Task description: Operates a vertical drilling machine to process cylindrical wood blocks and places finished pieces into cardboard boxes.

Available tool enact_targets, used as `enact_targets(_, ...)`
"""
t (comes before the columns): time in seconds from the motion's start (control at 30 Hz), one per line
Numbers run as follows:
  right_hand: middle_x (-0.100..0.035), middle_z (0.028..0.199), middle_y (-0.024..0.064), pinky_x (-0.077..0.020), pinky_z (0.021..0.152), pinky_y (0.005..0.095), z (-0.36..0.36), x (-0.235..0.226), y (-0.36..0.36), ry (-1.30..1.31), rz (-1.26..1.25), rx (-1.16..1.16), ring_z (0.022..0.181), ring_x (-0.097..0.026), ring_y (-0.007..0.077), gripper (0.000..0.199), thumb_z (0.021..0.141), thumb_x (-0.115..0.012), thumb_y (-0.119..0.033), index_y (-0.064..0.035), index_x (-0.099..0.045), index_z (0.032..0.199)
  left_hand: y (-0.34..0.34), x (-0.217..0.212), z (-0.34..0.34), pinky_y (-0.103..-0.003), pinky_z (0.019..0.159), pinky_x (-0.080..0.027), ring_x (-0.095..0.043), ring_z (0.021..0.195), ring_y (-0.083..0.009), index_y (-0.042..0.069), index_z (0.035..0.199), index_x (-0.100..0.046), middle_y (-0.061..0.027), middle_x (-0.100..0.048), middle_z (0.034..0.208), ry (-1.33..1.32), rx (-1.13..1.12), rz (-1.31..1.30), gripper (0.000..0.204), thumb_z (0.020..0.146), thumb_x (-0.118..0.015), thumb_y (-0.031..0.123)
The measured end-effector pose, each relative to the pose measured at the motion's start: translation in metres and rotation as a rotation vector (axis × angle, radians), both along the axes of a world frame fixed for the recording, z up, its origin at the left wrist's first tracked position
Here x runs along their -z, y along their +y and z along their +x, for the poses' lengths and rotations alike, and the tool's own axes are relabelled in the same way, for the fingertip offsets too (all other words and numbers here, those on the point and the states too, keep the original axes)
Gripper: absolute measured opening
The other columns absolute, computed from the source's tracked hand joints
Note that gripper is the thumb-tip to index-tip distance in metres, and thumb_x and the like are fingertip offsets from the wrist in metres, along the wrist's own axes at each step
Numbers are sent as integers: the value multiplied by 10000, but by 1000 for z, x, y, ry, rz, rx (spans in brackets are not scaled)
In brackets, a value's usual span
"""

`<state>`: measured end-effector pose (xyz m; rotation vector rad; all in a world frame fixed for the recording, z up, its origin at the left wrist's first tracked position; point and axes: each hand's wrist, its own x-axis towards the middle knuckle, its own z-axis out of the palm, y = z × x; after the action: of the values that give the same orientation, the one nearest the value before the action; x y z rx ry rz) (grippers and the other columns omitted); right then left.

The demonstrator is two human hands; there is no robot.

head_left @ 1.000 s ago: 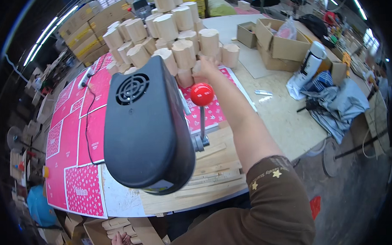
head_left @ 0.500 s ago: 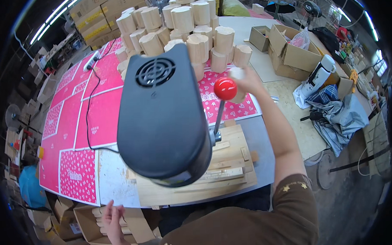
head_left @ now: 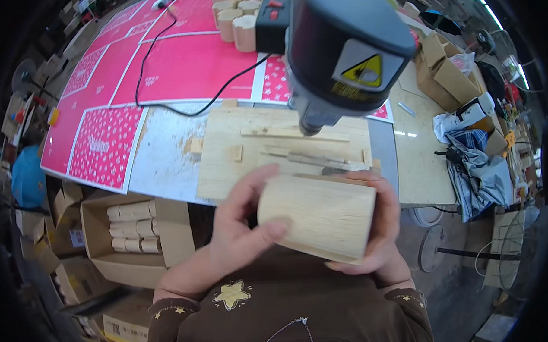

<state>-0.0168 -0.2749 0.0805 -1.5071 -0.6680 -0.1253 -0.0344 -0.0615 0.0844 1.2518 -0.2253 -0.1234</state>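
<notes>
A pale wooden block [head_left: 324, 217] with a rounded side lies level between my two hands, in front of my chest. My left hand [head_left: 242, 217] grips its left end, thumb on the near side and fingers at the back. My right hand [head_left: 386, 224] is closed around the right end; some of its fingers are hidden behind the wood. Just beyond the block lies a wooden board [head_left: 221, 133] with thin strips fixed on it and a slim metal tool [head_left: 316, 158] resting there. Above that board hangs the dark head of a drill press [head_left: 351, 41].
More wooden blocks [head_left: 244, 33] stand behind the machine. A black cable [head_left: 208, 108] crosses the pink-covered table [head_left: 192, 65]. Below left, a cardboard box [head_left: 123, 266] contains rows of wooden pieces. At right are an open carton [head_left: 448, 74], a white bottle [head_left: 474, 111] and grey cloth [head_left: 476, 170].
My right hand has come back from the stack beyond the machine with a block. My left hand has risen from beside the box and now holds it too. The view has shifted.
</notes>
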Motion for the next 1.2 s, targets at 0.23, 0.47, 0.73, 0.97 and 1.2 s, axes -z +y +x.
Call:
enact_targets(0.23, -341, 1287, 201, -300, 985, 436, 2, 23, 19, -111, -419, -167, 1220, -319, 363, 1022, 558, -833, -348, -51, -263, 1352, 48, 52, -14, -297, 889, -422, -552, 1001, -156, -33, 1270, -399, -131, -566, 1116, 392, -72, -353, 566, 774, -658, 56)
enact_targets(0.47, -420, 1210, 142, -328, 942, 428, 36, 60, -55, -241, -1011, 554, 1142, -353, 357, 514, 674, -735, -209, -97, -534, 1133, 64, 81, 19, -219, 695, -460, -587, 761, -95, -49, 1290, -375, -94, -629, 861, 130, -531, 66, 575, 789, -645, 31)
enact_targets(0.73, -521, 998, 99, -398, 827, 338, 63, 83, -70, -83, -712, 343, 961, -480, 263, 284, 694, -671, -20, -42, -588, 965, 48, 87, 35, -175, 479, -377, -496, 550, -35, -89, 1265, -389, -33, -584, 698, 310, -490, 143, 619, 780, -686, 156)
enact_targets(0.97, -558, 912, 114, -437, 746, 294, 58, 79, -62, -86, -692, 298, 839, -554, 250, 272, 695, -671, -5, -13, -585, 952, 51, 68, 52, -190, 344, -339, -509, 466, -53, -99, 1065, -521, -57, -576, 655, 408, -480, 247, 568, 760, -694, 348)
enact_targets(1.2, -565, 903, 112, -440, 745, 297, 55, 80, -64, -74, -643, 323, 838, -558, 251, 246, 697, -669, -4, -11, -595, 931, 49, 78, 50, -202, 307, -312, -490, 427, -62, -41, 900, -540, -55, -558, 641, 589, -316, 177, 453, 793, -653, 384)
